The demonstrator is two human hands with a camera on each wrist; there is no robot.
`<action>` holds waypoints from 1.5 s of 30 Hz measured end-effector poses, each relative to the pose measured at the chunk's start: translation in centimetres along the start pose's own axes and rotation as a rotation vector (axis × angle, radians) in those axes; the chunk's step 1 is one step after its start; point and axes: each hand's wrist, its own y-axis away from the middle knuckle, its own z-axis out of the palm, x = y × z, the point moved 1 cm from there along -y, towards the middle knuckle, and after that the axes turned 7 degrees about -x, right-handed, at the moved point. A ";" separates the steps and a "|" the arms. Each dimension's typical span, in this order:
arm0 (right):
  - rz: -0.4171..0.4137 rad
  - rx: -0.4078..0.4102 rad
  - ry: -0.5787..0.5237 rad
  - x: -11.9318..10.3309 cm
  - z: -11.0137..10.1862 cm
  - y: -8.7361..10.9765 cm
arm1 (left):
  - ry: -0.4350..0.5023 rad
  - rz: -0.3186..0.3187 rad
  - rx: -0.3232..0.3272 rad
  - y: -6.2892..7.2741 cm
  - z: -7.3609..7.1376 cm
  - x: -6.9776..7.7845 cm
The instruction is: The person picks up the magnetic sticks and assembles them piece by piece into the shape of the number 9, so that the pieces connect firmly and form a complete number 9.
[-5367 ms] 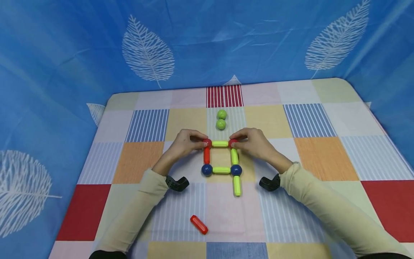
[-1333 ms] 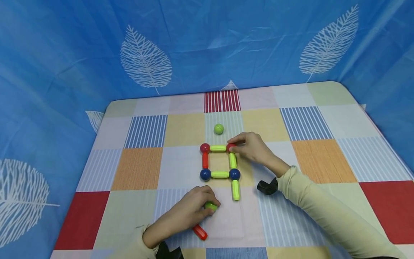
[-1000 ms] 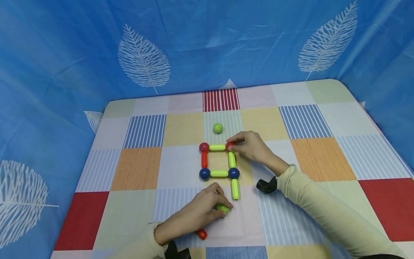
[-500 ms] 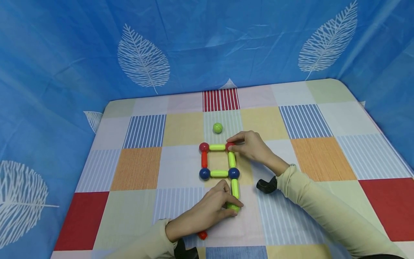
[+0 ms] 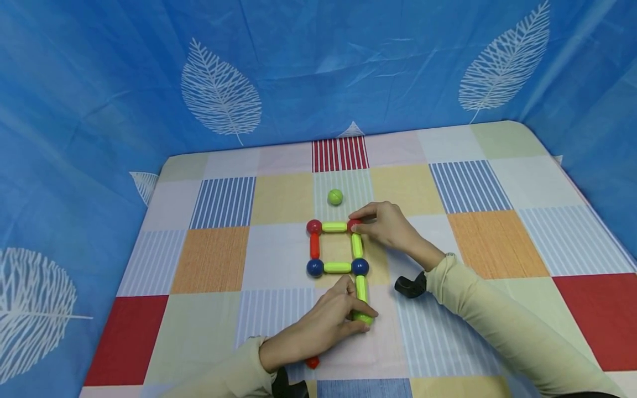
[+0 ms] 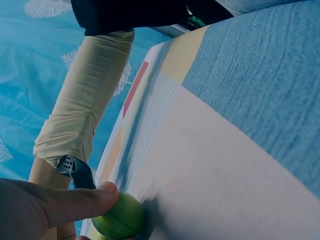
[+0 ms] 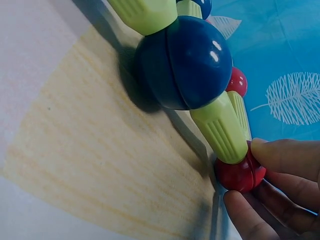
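My left hand (image 5: 330, 318) pinches a green ball (image 5: 364, 318) at the near end of a lime rod (image 5: 361, 289); the left wrist view has the thumb on this ball (image 6: 124, 215). That rod runs to a blue ball (image 5: 360, 266), the near right corner of a flat square of rods and balls. At the far right corner, my right hand (image 5: 388, 228) grips a red ball (image 5: 353, 225), seen between thumb and fingers in the right wrist view. The left corners are a red ball (image 5: 314, 226) and a blue ball (image 5: 314, 267), joined by a red rod (image 5: 314, 246).
Beyond the square lies a loose green ball (image 5: 335, 197). A red rod (image 5: 312, 362) is mostly hidden under my left hand and wrist. The table bears a patchwork cloth (image 5: 209, 315); a blue leaf-printed curtain (image 5: 318, 66) stands behind it.
My left hand has left the far left red ball, taken one of the two green balls and brought it rightward to the lime rod's near end. My right hand has stayed on its red ball.
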 end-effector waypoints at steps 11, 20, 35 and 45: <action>-0.005 -0.001 -0.005 0.0 0.0 0.0 | -0.007 0.074 0.020 -0.5 0.4 0.1; -0.004 -0.001 0.005 -0.1 0.0 0.0 | 0.023 0.052 -0.011 -0.5 0.2 0.1; 0.008 -0.001 0.006 0.0 0.1 -0.1 | -0.016 0.044 -0.039 -0.3 0.2 0.2; 0.007 -0.003 0.012 0.0 0.1 -0.1 | -0.024 0.009 -0.087 1.0 -0.3 0.1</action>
